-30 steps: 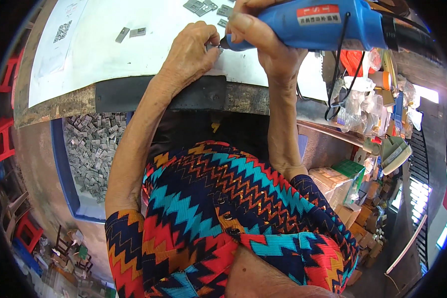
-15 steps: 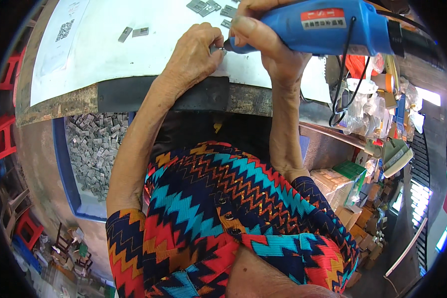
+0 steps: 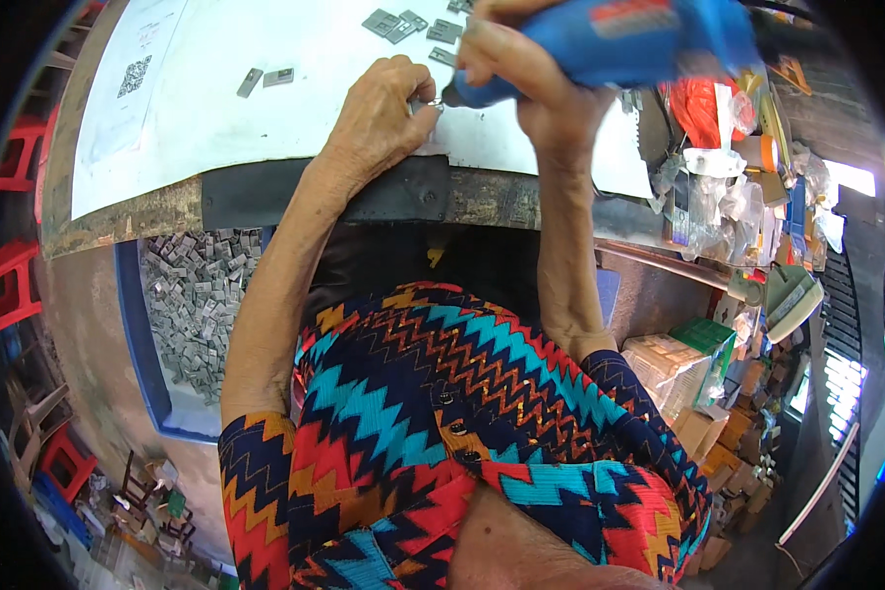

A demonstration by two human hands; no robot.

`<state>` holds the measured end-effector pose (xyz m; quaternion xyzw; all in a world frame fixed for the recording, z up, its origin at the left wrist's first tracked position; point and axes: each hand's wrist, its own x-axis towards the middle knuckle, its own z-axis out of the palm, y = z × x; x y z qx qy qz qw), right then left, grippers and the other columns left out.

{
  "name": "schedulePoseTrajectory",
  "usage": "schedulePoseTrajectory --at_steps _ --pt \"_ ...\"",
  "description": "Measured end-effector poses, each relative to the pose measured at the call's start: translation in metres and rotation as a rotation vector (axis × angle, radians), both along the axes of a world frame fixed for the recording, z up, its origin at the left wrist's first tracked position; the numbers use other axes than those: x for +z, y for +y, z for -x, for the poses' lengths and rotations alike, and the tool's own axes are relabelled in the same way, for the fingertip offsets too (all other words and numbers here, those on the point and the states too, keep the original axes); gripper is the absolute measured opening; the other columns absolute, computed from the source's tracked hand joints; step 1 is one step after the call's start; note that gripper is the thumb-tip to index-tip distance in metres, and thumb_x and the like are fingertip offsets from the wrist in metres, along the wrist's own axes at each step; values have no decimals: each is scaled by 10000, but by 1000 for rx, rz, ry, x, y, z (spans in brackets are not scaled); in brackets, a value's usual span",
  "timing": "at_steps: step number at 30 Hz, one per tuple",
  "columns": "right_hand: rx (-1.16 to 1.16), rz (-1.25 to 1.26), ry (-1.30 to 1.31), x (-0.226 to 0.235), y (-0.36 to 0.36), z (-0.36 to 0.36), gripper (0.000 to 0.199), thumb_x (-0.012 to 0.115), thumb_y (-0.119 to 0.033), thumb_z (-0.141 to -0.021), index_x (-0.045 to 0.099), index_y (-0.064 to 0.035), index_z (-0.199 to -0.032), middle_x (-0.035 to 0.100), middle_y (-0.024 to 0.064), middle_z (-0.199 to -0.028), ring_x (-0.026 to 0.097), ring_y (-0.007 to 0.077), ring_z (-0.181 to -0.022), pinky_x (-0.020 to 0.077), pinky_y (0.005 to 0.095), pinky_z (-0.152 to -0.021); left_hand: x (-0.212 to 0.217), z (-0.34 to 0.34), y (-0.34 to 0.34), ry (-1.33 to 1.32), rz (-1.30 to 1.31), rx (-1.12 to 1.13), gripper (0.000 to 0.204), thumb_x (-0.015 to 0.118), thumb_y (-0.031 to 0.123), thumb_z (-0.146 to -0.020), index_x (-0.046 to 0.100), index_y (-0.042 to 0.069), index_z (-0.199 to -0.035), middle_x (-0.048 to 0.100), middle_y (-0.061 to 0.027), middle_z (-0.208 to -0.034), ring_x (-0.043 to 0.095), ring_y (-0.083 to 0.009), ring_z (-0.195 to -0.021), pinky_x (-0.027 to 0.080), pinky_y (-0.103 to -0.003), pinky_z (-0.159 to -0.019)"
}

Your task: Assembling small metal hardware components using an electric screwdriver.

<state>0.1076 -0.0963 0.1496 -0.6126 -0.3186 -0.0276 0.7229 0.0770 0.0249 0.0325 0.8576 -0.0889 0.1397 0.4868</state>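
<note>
My right hand [image 3: 536, 84] is wrapped round a blue electric screwdriver [image 3: 615, 44], which lies tilted with its dark nose pointing left and is blurred by motion. The nose is close to my left hand [image 3: 383, 118], whose thumb and fingers are pinched together over the white-covered table [image 3: 265, 128]. Between those fingertips shows a sliver of a small grey metal piece [image 3: 433, 102]; the fingers hide most of it. Beyond, several flat grey metal pieces [image 3: 398, 25] lie in a loose group, and two more grey pieces [image 3: 279, 76] rest to the left.
Below the table's front edge, at left, a blue-rimmed bin [image 3: 133, 334] holds many grey metal pieces. A printed sheet [image 3: 128, 98] lies at the table's left. Plastic bags [image 3: 728, 202] and a red bag [image 3: 696, 113] crowd the right side. Red stools [image 3: 10, 285] stand far left.
The screwdriver has swung slightly up at its rear, and its nose has drawn a little away from the piece in my left hand. The left hand keeps its pinch.
</note>
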Motion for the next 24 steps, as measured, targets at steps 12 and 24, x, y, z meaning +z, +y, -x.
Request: schedulePoseTrajectory --at_steps 12,24 --pt "5 -250 -252 29 -72 26 330 501 -58 -714 467 41 -1028 522 231 -856 530 219 -548 490 371 -579 1 4 14 -42 -113 67 158 592 115 -700 546 -23 -762 527 -108 -726 513 -208 -676 424 -322 -616" --pt "-96 -411 -73 10 -122 31 325 510 -119 -753 482 27 -1043 509 213 -838 508 204 -549 433 387 -604 15 6 32 -121 -252 260 161 524 2 -722 571 10 -876 545 -134 -802 534 -266 -778 429 -338 -696"
